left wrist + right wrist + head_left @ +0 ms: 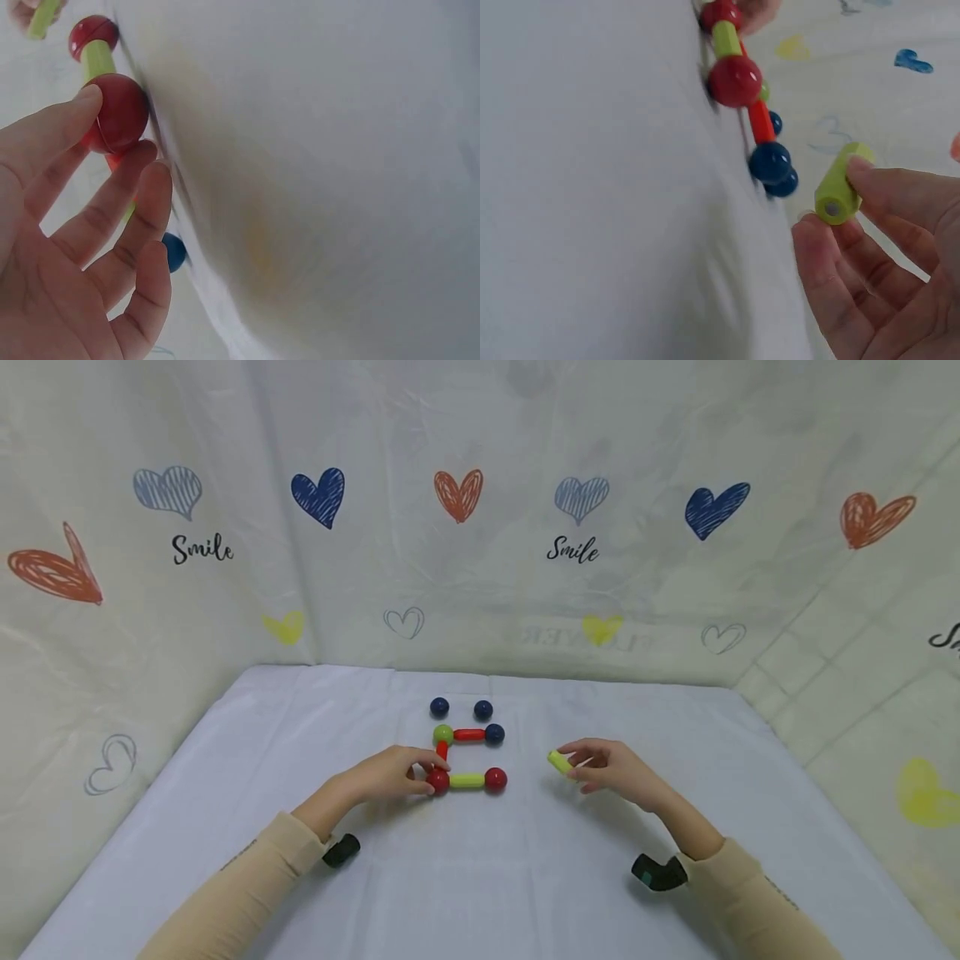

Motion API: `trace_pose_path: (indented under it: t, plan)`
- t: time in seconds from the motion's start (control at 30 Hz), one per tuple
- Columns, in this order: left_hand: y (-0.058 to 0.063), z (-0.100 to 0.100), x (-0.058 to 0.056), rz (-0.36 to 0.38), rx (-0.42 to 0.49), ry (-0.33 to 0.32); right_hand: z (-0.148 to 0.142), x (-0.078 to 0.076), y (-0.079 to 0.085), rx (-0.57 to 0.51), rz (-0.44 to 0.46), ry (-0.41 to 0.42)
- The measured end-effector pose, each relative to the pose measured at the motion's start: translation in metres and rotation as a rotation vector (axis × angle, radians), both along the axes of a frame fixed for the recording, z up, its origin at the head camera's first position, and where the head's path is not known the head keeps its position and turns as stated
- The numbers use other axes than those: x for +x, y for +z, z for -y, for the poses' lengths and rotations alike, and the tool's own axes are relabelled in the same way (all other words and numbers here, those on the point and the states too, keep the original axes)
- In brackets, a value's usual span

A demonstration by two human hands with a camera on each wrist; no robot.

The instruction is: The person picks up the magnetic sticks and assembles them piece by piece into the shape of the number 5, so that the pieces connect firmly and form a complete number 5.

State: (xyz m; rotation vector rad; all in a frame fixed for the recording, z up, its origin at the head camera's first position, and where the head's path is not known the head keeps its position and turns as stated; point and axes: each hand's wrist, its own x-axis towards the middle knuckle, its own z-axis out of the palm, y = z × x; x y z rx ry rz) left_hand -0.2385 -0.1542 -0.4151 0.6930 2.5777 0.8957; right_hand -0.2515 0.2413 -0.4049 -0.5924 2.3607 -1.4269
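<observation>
Balls and rods are joined on the table into a three-sided shape. My left hand (390, 772) pinches its near-left red ball (124, 112) between thumb and fingers. From that ball a yellow-green rod (467, 782) runs to a second red ball (496, 779). A partly covered red rod (442, 750) leads back to a green ball (443, 734), and another red rod (470, 735) joins that to a dark blue ball (494, 734). To the right, my right hand (611, 770) holds a loose yellow-green rod (841, 187) above the cloth, its round metallic end showing in the right wrist view.
Two separate dark blue balls, one left (439, 707) and one right (483, 710), lie behind the joined shape. A white cloth (480, 877) covers the table. Behind it hangs a pale curtain (510, 593) printed with hearts. Each wrist carries a small black device.
</observation>
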Motion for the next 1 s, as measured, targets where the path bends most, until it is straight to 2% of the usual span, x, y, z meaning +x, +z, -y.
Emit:
trace_pose_path:
  t: [0.17,0.3,0.5,0.83,1.0]
  plan:
    - [0.000,-0.001,0.001,0.006,-0.003,0.008,0.021,0.013,-0.013,-0.102,0.232,-0.018]
    - [0.000,-0.001,0.002,0.010,-0.008,0.012,0.033,0.024,-0.017,-0.139,0.335,-0.017]
    - [0.001,-0.002,0.002,0.004,-0.007,0.014,0.045,0.027,-0.022,-0.168,0.403,-0.036]
    - [0.001,-0.001,0.002,0.004,-0.008,0.014,0.061,0.031,-0.031,-0.175,0.497,0.023]
    - [0.000,-0.001,0.002,0.009,-0.002,0.016,0.069,0.034,-0.031,-0.164,0.502,-0.001]
